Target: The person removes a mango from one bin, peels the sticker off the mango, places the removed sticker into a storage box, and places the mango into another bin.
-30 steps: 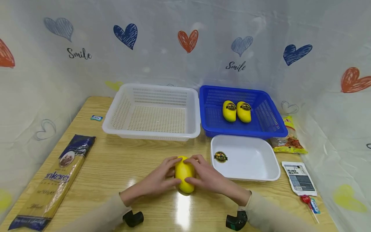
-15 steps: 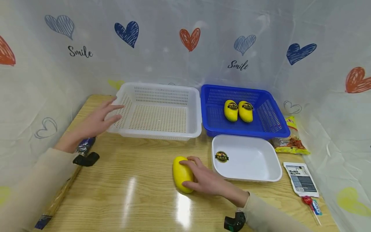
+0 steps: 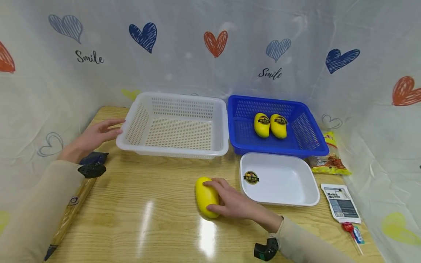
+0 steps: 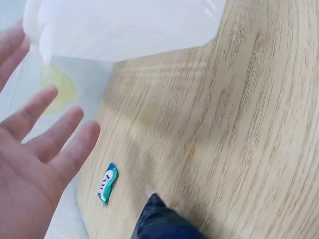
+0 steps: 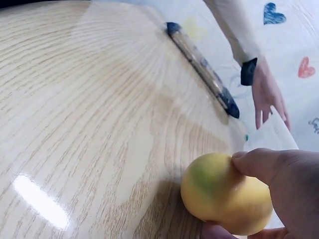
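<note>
A yellow mango (image 3: 206, 198) lies on the table in front of the white tray. My right hand (image 3: 234, 203) grips its right side, thumb near and fingers far; the right wrist view shows the thumb on the mango's skin and other fingertips beneath. At the far left, my left hand (image 3: 93, 138) has its fingertips right at the left rim of a white slotted basket (image 3: 172, 150). In the left wrist view that hand's fingers (image 4: 67, 132) are extended and spread, with the upper ones overlapping the basket rim.
Two stickered mangoes (image 3: 262, 126) sit in a blue basket (image 3: 279, 149). In front stands a white tray (image 3: 283, 182) with a round sticker inside. A noodle pack (image 3: 74, 201) lies under the left forearm; a snack bag (image 3: 330, 157), white pouch (image 3: 341, 202) and lollipop (image 3: 348, 228) line the right edge.
My left hand has let go of the mango and moved up and left to the white basket's left rim. The right hand has stayed on the mango, which has tilted slightly.
</note>
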A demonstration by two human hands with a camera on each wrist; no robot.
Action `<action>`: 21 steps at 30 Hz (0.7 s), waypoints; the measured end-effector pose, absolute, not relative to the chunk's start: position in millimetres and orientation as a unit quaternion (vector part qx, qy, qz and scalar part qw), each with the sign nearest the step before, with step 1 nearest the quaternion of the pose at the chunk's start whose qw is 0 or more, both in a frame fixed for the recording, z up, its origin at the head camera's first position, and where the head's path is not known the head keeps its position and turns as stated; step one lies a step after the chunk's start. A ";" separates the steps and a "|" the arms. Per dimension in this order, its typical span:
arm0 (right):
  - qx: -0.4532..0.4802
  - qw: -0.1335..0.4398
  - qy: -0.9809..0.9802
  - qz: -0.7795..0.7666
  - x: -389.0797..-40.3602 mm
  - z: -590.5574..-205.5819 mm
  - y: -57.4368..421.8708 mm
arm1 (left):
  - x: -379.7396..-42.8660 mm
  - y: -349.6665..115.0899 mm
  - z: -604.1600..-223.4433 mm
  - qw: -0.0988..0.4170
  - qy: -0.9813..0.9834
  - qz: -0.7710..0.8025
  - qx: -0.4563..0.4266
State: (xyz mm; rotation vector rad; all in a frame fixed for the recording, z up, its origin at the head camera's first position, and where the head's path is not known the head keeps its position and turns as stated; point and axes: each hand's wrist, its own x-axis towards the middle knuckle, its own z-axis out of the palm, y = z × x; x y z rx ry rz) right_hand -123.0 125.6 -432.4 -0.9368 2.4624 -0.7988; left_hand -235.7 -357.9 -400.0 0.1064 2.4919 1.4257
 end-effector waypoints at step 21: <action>-0.344 0.198 0.803 -0.444 -151.3 -381.8 87.0 | -242.4 -344.0 -423.1 0.141 0.771 0.618 0.059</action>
